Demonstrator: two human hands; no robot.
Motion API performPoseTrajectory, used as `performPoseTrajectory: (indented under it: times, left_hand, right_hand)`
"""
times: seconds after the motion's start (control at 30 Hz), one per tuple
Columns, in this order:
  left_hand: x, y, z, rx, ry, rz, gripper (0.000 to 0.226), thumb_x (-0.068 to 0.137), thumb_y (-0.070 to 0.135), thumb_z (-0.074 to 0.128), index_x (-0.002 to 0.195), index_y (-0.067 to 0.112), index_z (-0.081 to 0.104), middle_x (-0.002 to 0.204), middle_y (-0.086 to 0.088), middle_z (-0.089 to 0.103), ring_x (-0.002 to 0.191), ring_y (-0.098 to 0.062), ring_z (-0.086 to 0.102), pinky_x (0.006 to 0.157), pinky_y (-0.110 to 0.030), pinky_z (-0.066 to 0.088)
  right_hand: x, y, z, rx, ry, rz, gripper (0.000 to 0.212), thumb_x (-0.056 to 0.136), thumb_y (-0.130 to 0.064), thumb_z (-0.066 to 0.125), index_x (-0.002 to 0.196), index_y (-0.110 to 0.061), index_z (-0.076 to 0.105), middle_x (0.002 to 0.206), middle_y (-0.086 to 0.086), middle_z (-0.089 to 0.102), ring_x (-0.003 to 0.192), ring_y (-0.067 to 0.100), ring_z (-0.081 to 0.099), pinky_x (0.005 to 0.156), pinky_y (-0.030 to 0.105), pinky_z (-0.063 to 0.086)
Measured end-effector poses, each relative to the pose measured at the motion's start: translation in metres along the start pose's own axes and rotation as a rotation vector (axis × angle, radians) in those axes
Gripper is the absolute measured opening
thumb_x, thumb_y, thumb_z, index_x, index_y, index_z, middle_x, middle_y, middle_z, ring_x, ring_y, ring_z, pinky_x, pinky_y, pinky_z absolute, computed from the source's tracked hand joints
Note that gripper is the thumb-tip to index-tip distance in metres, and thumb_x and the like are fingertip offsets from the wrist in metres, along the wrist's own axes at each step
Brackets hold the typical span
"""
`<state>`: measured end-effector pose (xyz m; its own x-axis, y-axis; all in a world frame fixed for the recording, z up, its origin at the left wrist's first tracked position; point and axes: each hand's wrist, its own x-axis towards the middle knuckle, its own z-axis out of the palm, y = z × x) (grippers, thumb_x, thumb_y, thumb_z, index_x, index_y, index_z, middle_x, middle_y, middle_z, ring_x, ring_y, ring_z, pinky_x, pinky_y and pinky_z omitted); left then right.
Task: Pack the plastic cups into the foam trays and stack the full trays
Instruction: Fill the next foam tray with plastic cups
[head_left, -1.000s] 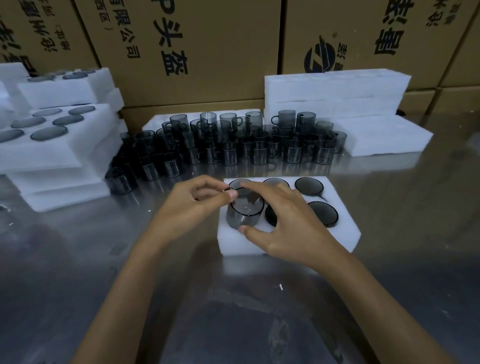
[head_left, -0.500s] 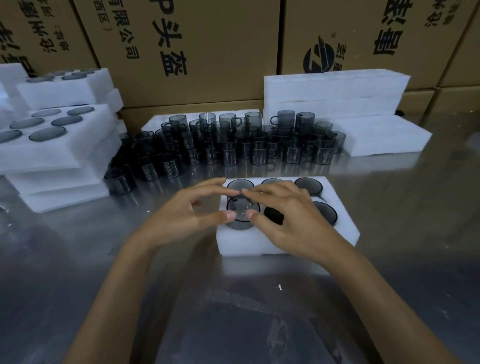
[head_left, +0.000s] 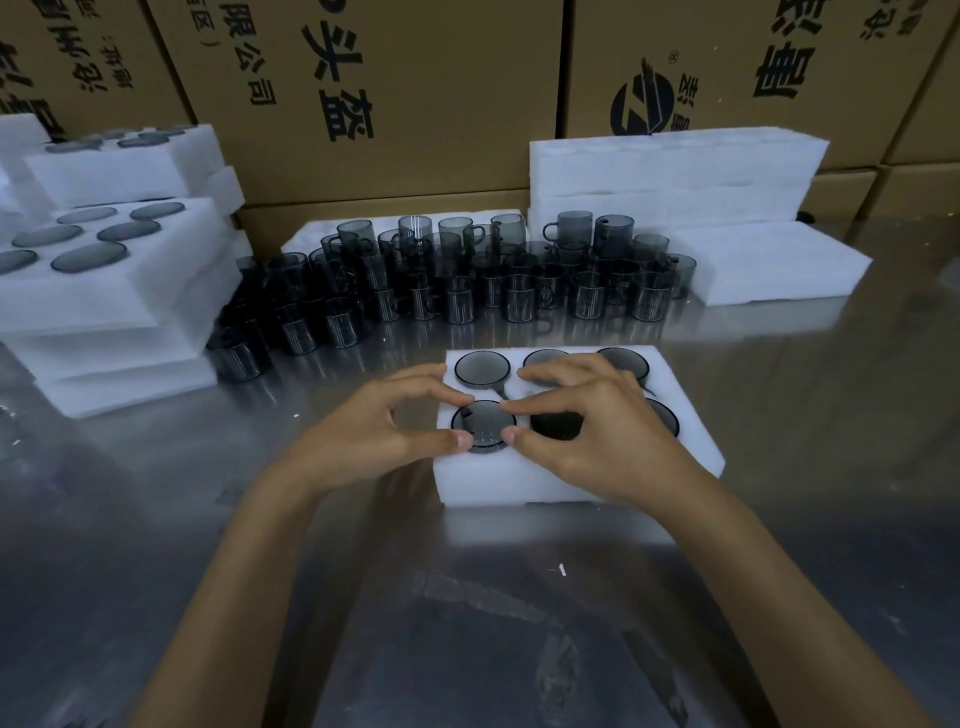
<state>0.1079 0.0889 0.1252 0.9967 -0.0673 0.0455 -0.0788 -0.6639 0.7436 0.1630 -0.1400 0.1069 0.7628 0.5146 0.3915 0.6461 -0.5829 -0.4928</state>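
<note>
Seating the cup (head_left: 483, 427) flush in the foam tray (head_left: 566, 486), I pinch its rim with both hands, left hand (head_left: 382, 434) and right hand (head_left: 592, 441). The middle pocket (head_left: 556, 425) beside it looks empty.

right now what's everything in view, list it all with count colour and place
foam tray: one, white, centre of the table, six holes, five hold cups, near middle hole empty
cup being seated: one, smoky grey, near left hole
loose cups: dozens, smoky grey, clustered behind the tray
full trays: several, white, stacked at left
foam blocks: a stack, white, back right
cardboard boxes: several, brown, printed black, along the back
table: one, shiny metal
left hand: fingers on the cup's rim
right hand: fingers on the cup's rim
</note>
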Motion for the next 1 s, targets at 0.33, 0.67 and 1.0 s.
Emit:
performPoseTrajectory:
  times: [0.33, 0.67, 1.0]
  left_hand:
    - [0.011, -0.013, 0.016, -0.181, 0.055, -0.239, 0.078, 0.068, 0.073, 0.059, 0.133, 0.03, 0.059, 0.127, 0.018, 0.059, 0.121, -0.006, 0.055, 0.108, -0.028, 0.038]
    - [0.017, -0.011, 0.034, -0.72, 0.176, 0.023, 0.065, 0.088, 0.034, 0.071, 0.14, 0.055, 0.04, 0.138, 0.019, 0.057, 0.127, -0.01, 0.056, 0.105, -0.04, 0.044]
    - [0.022, -0.047, 0.009, -1.471, 0.237, -0.099, 0.057, 0.092, 0.065, 0.041, 0.109, 0.018, 0.069, 0.098, -0.013, 0.068, 0.072, -0.027, 0.065, 0.056, -0.029, 0.042]
  right_hand:
    - [-0.004, 0.049, -0.049, -0.224, 0.112, 0.694, 0.049, 0.093, -0.053, 0.05, 0.094, -0.008, 0.071, 0.109, 0.016, 0.069, 0.107, 0.037, 0.059, 0.09, 0.042, 0.044]
    - [-0.008, 0.046, -0.042, 0.806, 0.1, 0.616, 0.024, 0.085, -0.059, 0.067, 0.103, -0.043, 0.068, 0.101, -0.014, 0.075, 0.089, 0.006, 0.073, 0.06, 0.019, 0.056]
    - [0.024, -0.004, -0.025, 1.336, 0.153, 0.601, 0.032, 0.094, -0.041, 0.06, 0.119, -0.023, 0.071, 0.115, 0.002, 0.074, 0.105, 0.018, 0.071, 0.074, 0.035, 0.063]
